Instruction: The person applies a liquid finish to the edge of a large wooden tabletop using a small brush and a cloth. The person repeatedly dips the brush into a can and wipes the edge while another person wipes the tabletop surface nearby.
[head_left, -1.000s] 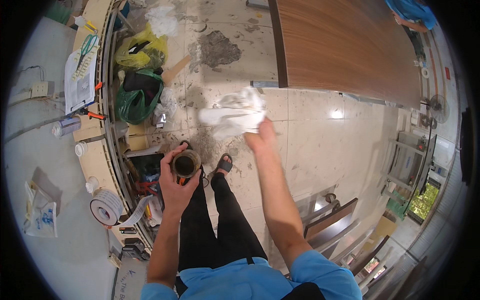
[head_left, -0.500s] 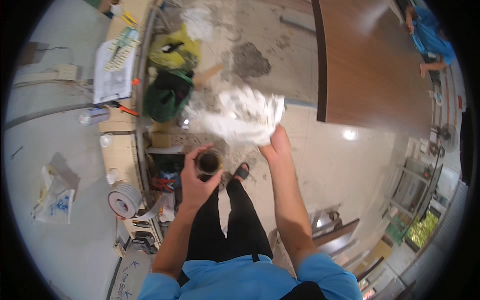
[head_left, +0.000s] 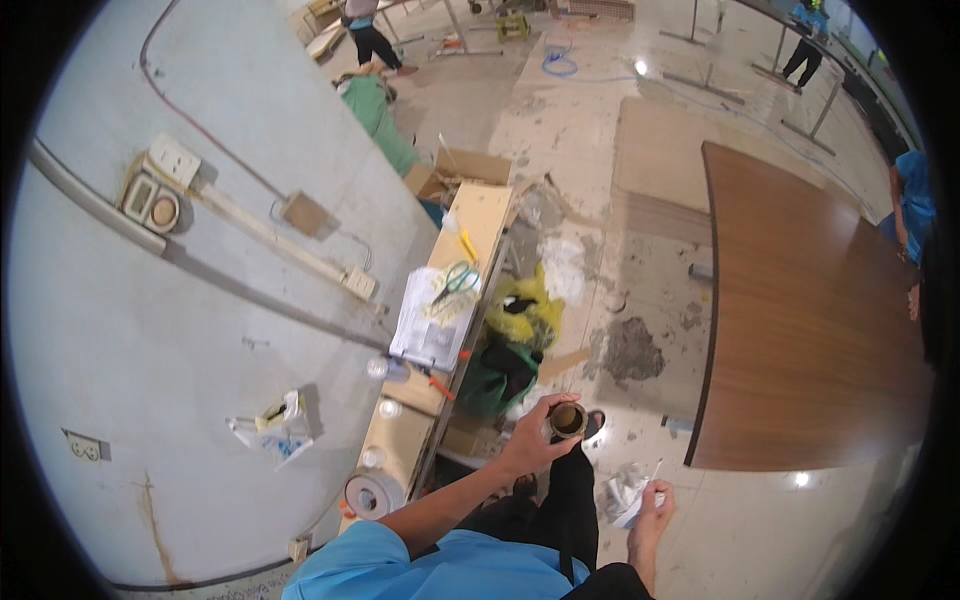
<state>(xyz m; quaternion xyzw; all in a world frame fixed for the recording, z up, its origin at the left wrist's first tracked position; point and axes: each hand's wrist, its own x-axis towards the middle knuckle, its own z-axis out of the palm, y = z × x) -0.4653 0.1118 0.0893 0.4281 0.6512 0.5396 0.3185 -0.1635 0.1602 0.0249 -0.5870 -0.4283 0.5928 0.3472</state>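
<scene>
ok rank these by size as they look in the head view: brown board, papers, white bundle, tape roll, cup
Largest to smallest:
1. brown board
2. papers
3. white bundle and tape roll: too alike to rank, the bundle partly hidden by fingers
4. cup

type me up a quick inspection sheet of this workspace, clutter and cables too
surface: narrow wooden ledge carrying papers, scissors and a tape roll
job's things: open round cup, contents unclear; crumpled white cloth
clutter: yellow bag and green bag beside the ledge
hands: left hand grips the cup; right hand holds the cloth
cables: reddish cable on the wall; blue line on the floor, hose or cable unclear
surroundings: large brown panel at right, a person in blue beside it
</scene>
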